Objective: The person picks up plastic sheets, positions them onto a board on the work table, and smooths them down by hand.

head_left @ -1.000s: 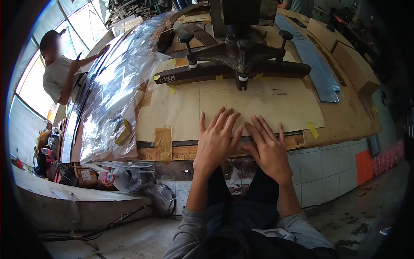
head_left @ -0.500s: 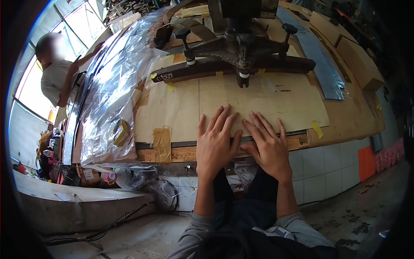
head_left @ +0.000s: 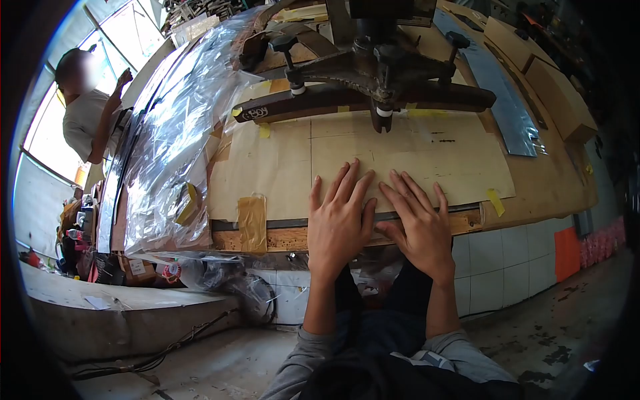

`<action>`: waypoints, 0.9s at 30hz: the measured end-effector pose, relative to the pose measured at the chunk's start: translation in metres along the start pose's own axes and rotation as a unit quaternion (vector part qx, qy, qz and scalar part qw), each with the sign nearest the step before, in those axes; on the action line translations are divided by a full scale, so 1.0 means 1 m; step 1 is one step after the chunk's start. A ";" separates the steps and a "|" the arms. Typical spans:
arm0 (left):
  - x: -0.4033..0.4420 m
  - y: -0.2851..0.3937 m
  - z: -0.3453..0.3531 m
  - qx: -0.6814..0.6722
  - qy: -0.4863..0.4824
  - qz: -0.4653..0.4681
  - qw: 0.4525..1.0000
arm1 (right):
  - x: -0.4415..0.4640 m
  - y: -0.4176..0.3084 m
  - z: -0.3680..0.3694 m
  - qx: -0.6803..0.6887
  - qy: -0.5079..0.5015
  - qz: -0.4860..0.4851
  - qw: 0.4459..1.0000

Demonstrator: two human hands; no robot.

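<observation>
My left hand (head_left: 339,223) lies with spread fingers on the front edge of a pale yellowish sheet (head_left: 267,167), holding nothing. Just right of it, my right hand (head_left: 421,230) rests on the same edge, fingers stretched out and the thumb pointing towards the left hand. Beyond the fingertips, a dark metal bar (head_left: 320,102) under a clamp-like machine head (head_left: 377,73) spans the back of the sheet. Brown tape (head_left: 253,223) covers the sheet's front edge left of my hands, and a yellow tape piece (head_left: 496,202) sits at its right corner.
Crumpled clear plastic (head_left: 170,153) covers the table's left side. Long bluish strips (head_left: 500,107) and a cardboard box (head_left: 561,100) lie at the right. Another person (head_left: 93,120) stands at the far left. Boxes and bottles are piled below the table's left side.
My hands stay flat at the sheet's edge. The view has shifted slightly. The other person's hand has lifted off the far left edge of the table.
</observation>
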State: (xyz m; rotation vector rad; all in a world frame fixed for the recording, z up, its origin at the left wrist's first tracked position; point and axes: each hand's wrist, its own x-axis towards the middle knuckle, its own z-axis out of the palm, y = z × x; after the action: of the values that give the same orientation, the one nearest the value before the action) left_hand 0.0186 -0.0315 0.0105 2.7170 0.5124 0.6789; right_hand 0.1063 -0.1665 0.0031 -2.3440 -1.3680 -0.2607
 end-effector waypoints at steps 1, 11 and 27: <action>0.000 0.000 0.000 0.002 0.000 -0.001 1.000 | 0.000 0.000 0.000 0.000 0.000 0.000 1.000; 0.000 -0.002 0.001 -0.016 0.019 -0.010 1.000 | 0.010 0.002 0.002 0.008 -0.001 0.002 1.000; -0.001 -0.005 0.002 -0.022 0.013 -0.005 1.000 | 0.015 0.001 0.004 0.001 0.004 0.007 1.000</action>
State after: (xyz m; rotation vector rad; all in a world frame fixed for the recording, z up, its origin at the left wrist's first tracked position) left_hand 0.0177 -0.0281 0.0071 2.6655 0.5107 0.7156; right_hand 0.1144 -0.1529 0.0050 -2.3480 -1.3455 -0.2653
